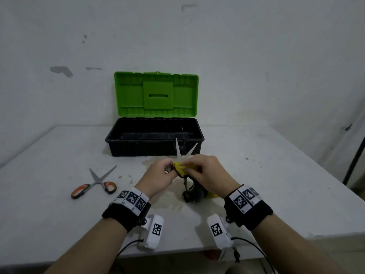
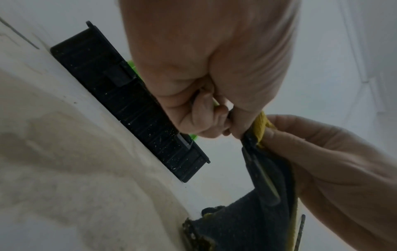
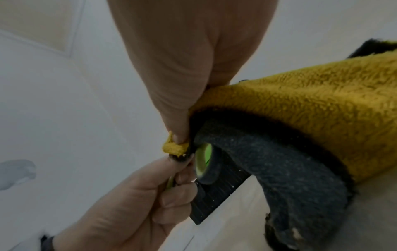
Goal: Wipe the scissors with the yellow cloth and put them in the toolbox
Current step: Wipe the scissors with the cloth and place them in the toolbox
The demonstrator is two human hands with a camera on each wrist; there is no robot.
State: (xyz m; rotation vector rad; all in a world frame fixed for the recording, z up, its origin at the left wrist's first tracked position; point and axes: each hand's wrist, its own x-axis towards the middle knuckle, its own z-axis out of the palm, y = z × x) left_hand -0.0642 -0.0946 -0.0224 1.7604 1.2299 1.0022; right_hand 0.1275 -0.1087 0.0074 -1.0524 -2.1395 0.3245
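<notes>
A pair of scissors point(image 1: 179, 150) is held above the table with its two pale blades splayed and pointing at the toolbox. My left hand point(image 1: 166, 171) grips the handles, of which only a thin yellow-green edge point(image 3: 170, 182) shows between the fingers. My right hand point(image 1: 190, 167) pinches the yellow cloth point(image 1: 178, 168) against the scissors near the pivot. The cloth point(image 3: 311, 101) has a dark grey underside and hangs down to the table. The toolbox point(image 1: 154, 149) stands open just beyond, its black base under a raised green lid point(image 1: 156, 93).
A second pair of scissors point(image 1: 96, 181) with orange-and-grey handles lies open on the white table point(image 1: 276, 175) to the left of my left hand. The wall rises right behind the toolbox. A dark stand leg point(image 1: 353, 161) is at the far right.
</notes>
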